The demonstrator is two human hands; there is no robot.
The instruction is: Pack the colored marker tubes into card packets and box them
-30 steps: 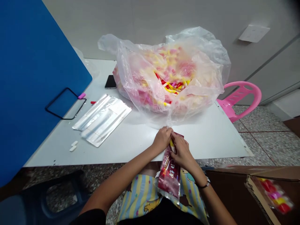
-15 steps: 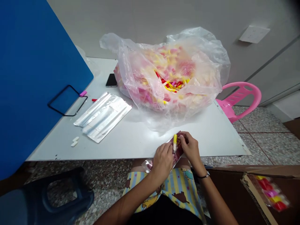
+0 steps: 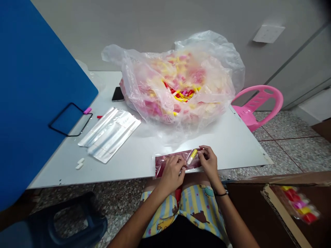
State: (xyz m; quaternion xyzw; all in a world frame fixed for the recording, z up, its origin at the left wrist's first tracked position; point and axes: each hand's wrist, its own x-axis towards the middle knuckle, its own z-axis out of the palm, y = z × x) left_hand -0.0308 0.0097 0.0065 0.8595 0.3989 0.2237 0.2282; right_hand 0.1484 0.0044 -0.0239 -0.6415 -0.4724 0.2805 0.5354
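The left hand point(image 3: 171, 174) lies on a printed red plastic sleeve point(image 3: 176, 161), its fingers curled down and pressing, and that pressure seems to keep the sleeve flat along the near edge of the white bench point(image 3: 232, 148). The right hand point(image 3: 208, 162) is bunched, with thumb and fingers drawn in at the upper end of a yellow-and-white tube point(image 3: 192, 156). It looks like a pinch, though the view is too small to be sure. The tube lies tilted on the sleeve, just beside the right fingers, with the hands close together around it.

Behind them, a large clear plastic bag point(image 3: 134, 75) slumps open on the bench. Its mouth faces up, probably leaving the heap of red, yellow and pink tubes point(image 3: 181, 94) within easy reach. Further left lie two silvery flat packets point(image 3: 110, 134), a phone point(image 3: 118, 94) and a black rectangular frame point(image 3: 69, 119). Low on the right, an open cardboard box point(image 3: 284, 181) holds a clear packet of coloured tubes point(image 3: 300, 206), close to the right arm.
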